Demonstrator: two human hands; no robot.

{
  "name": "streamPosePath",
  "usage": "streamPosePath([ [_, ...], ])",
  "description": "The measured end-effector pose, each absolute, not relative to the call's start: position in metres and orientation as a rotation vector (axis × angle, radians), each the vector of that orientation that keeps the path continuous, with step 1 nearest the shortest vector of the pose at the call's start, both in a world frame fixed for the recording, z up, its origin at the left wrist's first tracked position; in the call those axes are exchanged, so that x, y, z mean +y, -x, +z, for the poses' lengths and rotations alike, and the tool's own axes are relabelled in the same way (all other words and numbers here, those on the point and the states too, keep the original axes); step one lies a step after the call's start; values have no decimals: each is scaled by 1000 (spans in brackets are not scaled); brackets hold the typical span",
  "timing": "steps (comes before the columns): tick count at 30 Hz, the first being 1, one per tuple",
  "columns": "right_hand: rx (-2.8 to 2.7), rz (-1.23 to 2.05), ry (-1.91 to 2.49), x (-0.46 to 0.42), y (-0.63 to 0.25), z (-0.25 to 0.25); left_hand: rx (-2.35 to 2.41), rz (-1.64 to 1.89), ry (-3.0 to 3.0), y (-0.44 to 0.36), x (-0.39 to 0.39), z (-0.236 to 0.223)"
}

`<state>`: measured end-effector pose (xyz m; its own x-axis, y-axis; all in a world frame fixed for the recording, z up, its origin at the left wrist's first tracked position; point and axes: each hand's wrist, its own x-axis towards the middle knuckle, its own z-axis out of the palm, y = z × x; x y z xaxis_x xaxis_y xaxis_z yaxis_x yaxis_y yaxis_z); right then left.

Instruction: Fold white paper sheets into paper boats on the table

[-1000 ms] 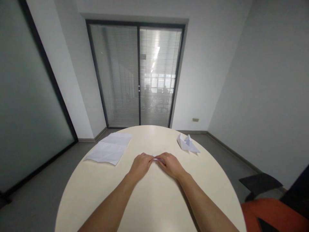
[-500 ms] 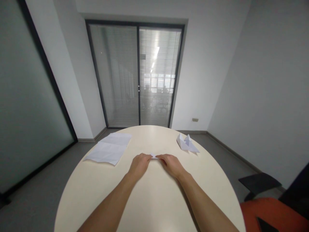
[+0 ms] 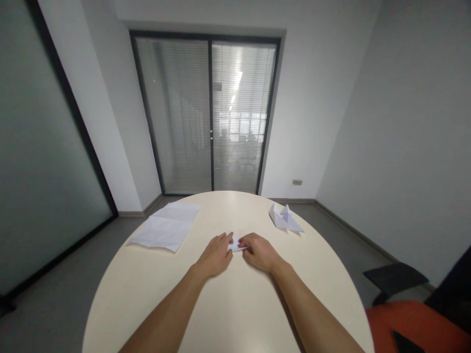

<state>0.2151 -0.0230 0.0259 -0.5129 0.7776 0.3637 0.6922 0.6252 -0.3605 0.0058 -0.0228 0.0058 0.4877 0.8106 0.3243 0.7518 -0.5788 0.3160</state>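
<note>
A small piece of folded white paper (image 3: 236, 244) lies low over the middle of the table, between my two hands. My left hand (image 3: 217, 254) has the paper's left end between its thumb and fingers. At the right end, my right hand (image 3: 259, 251) pinches the paper with curled fingers, thumb underneath on the near side. Parts of the paper are covered by my fingertips, so its full shape cannot be made out.
The round cream table (image 3: 228, 304) has a creased white sheet (image 3: 167, 225) at its left. A folded paper boat (image 3: 286, 219) with pointed peaks sits at the right. An orange chair (image 3: 415, 323) with a black armrest (image 3: 397, 277) stands at the lower right.
My hands have shifted slightly on the folded paper. More of it shows between them now, and my left thumb has come apart from the fingers towards me.
</note>
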Motion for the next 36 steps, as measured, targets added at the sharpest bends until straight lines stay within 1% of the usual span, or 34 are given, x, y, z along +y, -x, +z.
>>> streamPosePath([
  [6, -2367, 229, 1139, -25, -215, 26, 1399, 569, -2623, -5, -22, 3],
  [22, -2310, 268, 1191, -21, -215, 19, 1450, 670, -2683, -7, -23, 2],
  [30, -2241, 361, 1253, -16, -217, 15, 1476, 775, -2659, -8, -20, -3],
  [36, -2201, 398, 1282, -20, -215, 19, 1490, 815, -2601, -10, -24, 7],
])
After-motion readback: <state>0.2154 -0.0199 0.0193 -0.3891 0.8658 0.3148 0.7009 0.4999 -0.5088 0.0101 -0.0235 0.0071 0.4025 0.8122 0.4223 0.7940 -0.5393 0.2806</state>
